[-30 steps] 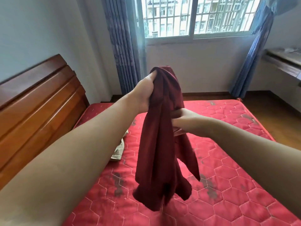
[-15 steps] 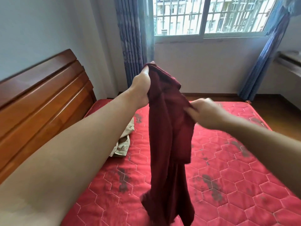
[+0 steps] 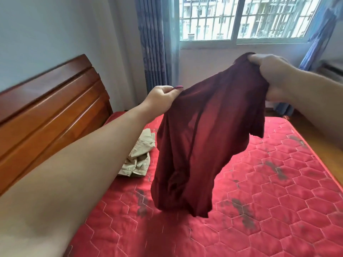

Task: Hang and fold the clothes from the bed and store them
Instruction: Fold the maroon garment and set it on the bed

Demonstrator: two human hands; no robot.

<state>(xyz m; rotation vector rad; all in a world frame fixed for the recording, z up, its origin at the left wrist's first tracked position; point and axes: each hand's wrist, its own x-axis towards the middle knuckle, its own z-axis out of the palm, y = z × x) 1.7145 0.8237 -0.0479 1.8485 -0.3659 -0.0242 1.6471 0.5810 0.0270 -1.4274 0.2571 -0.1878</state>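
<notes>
A dark red garment (image 3: 204, 138) hangs in the air above the red quilted mattress (image 3: 259, 210), stretched between both hands. My left hand (image 3: 161, 99) pinches its left top edge. My right hand (image 3: 274, 76), higher up, grips the other top edge with curled fingers. The cloth's lower end dangles just above the mattress. A crumpled beige garment (image 3: 139, 156) lies on the mattress near the headboard, partly hidden behind my left forearm.
A wooden headboard (image 3: 48, 108) runs along the left. Blue curtains (image 3: 152, 43) flank a barred window (image 3: 245, 17) ahead. A wooden desk edge (image 3: 332, 69) shows at the far right, with wood floor (image 3: 311, 134) beside the bed.
My hands have moved apart: the right hand rose up and to the right with one edge, the left hand dropped lower, and the red garment has spread open between them.
</notes>
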